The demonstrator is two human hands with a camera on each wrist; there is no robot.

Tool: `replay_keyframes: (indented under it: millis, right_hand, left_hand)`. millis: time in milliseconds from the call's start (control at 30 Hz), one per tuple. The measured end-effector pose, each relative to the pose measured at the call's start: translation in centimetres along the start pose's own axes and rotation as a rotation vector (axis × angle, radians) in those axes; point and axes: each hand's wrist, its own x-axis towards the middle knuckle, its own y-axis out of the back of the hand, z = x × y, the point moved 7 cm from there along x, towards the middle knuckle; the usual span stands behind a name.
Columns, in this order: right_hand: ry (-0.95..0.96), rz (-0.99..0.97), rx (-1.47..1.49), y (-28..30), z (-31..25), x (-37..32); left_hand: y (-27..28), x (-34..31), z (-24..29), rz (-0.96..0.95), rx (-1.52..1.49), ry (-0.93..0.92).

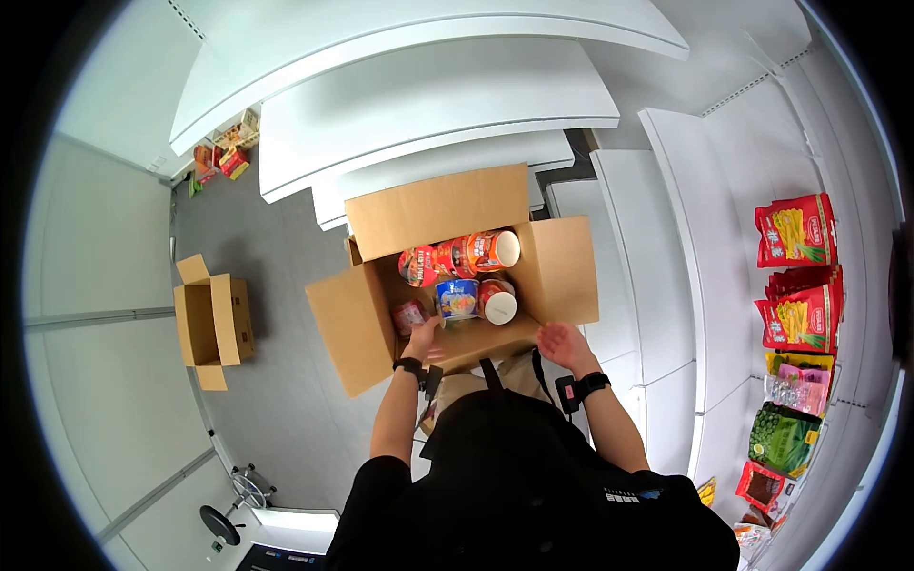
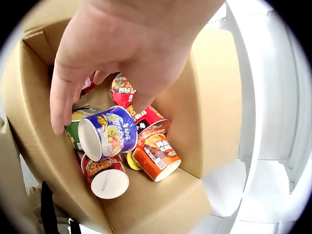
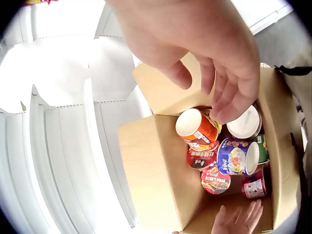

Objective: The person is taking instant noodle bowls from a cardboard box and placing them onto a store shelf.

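Cardboard box (image 1: 357, 328) beneath both hands (image 1: 424, 338)

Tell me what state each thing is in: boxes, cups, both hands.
Large cardboard box: open, flaps spread.
Blue cup: lying on its side.
Orange cup: lying on its side.
Left hand: open, holding nothing, over the cups.
Right hand: open, holding nothing.
Small box: open.

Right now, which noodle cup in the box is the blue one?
The blue cup lying on its side just under the left hand; the other cups around it are red, orange or green.
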Motion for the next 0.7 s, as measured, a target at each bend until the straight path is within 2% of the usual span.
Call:
replay_keyframes:
  millis: [233, 333, 400, 467, 567, 667, 700]
  right_hand:
    - [-0.013, 0.028, -0.092, 1.6, -2.6, -0.8]
    - [0.004, 0.045, -0.122, 2.0, -5.1, -1.0]
    - [0.020, 0.041, -0.165, 2.2, -6.3, -1.3]
    - [0.012, 0.071, -0.158, 2.6, -7.2, -1.8]
    - [0.004, 0.102, -0.153, 3.2, -8.7, -2.1]
    - [-0.003, 0.132, -0.157, 4.1, -9.8, -2.6]
    - [0.002, 0.146, -0.164, 4.1, -10.3, -2.8]
  left_hand:
    - [-2.2, 7.8, -1.4, 0.088, -0.236, 0.188]
    - [-3.2, 11.2, -0.9, 0.028, -0.234, 0.163]
    - [-3.3, 13.8, -0.7, -0.003, -0.045, -0.041]
    - [-3.9, 13.4, 0.7, 0.117, -0.227, 0.136]
    - [-1.6, 24.4, -3.8, 0.088, -0.295, 0.151]
    - [-2.0, 22.3, -2.8, 0.130, 0.033, 0.041]
    - [-1.4, 22.9, -3.1, 0.232, 0.015, 0.176]
